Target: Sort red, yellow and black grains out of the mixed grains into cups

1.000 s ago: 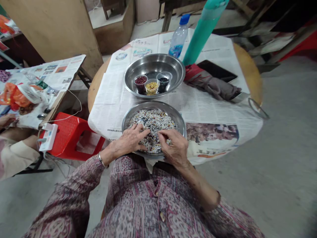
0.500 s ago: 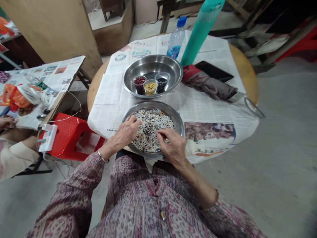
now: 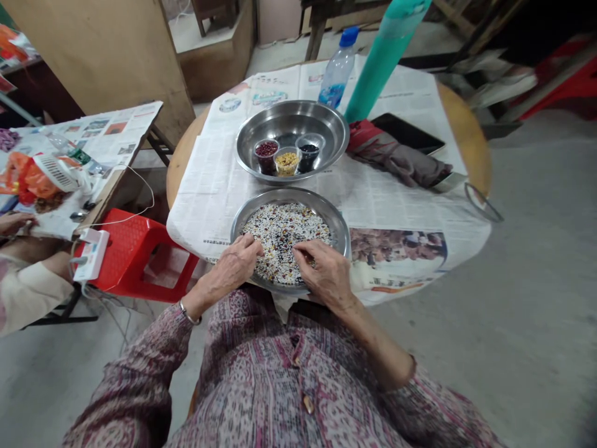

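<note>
Two bare hands are working at a round counter (image 3: pixel 466 143). The left hand (image 3: pixel 239 258) is bending over the left side of the near basin (image 3: pixel 336 214), its fingers curling loosely together; whether it is holding anything cannot be told. Across from it, the right hand (image 3: pixel 324 267) is bringing thumb and forefinger together at the tips over the right side; whether a grain is lying between them is too small to tell. Below both, mixed grains (image 3: pixel 280 227), white, black, yellow and dark red, are covering the bottom of this metal basin. A bracelet (image 3: pixel 190 313) is circling the left wrist.

Just beyond, a far basin (image 3: pixel 249 134) is holding three clear cups: dark red beans (image 3: pixel 266 150), yellow grains (image 3: pixel 286 160) and black grains (image 3: pixel 309 151). Behind it, a blue-capped bottle (image 3: pixel 336 70) and a tall teal container (image 3: pixel 387 62) are standing close together. To the right, a grey-and-red cloth bundle (image 3: pixel 396 157) is lying beside a dark flat object (image 3: pixel 409 132). Newspaper (image 3: pixel 205 180) is covering most of the counter.

Farther left, a power strip (image 3: pixel 93 255) is resting on a red stool (image 3: pixel 128 242), and another person's hand (image 3: pixel 16 222) is showing at the edge.
</note>
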Tool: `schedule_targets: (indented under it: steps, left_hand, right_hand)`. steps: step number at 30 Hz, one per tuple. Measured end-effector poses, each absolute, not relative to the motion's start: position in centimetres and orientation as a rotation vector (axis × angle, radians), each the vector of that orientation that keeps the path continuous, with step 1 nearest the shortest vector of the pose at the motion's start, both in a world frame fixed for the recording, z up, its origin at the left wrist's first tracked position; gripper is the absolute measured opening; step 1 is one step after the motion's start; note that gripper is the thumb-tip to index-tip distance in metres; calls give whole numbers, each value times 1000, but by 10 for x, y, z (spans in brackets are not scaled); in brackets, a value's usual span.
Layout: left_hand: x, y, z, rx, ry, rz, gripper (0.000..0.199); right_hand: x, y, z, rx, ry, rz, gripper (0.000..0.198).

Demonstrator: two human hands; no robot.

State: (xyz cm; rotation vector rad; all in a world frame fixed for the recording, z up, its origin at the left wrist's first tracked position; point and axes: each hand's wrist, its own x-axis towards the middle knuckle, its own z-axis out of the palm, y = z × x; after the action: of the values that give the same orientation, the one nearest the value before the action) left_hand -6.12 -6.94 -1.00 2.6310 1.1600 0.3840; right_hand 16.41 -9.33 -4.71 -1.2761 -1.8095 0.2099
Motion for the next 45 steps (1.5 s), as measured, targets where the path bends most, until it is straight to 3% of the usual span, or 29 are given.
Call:
schedule_targets:
  steps: [45]
  left_hand:
    - [-47,-79,-10,2655,1293,365,17]
  right_hand:
    - [163,-91,-48,-1412,-1922,239,17]
